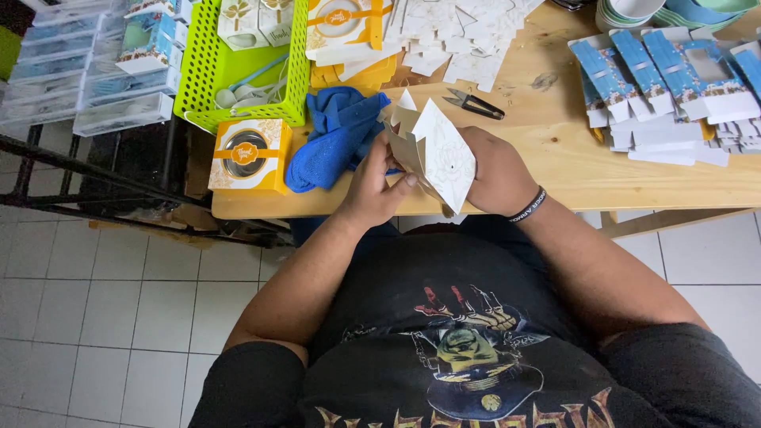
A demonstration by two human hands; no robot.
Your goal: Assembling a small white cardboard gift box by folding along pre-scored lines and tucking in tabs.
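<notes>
Both hands meet over the near edge of the wooden table, working a white folding carton that is partly opened, its flaps fanned upward and its broad white face turned toward the camera. The left hand holds the carton from the left side, thumb pressed against the lower edge of a panel and the fingers curled behind it. The right hand grips the carton's right side; its fingers are hidden behind the cardboard, so I cannot tell exactly how they lie, though they seem closed on the panel. A dark wristband circles the right wrist.

Just behind the left hand lies a crumpled blue cloth, touching the carton's far side or nearly so. To the left of the cloth, at the table's corner, stands a finished orange-and-white box with a round window. Behind it sits a lime-green perforated basket holding spoons and small packets. Small black thread snips rest on the table just beyond the carton, to its right. Farther back is a heap of flat white carton blanks, and beside them more orange-and-white boxes. On the right side of the table, well apart from the hands, a spread of blue-and-white flat cartons overlaps. Clear plastic drawers are stacked at far left, off the table, above a white tiled floor.
</notes>
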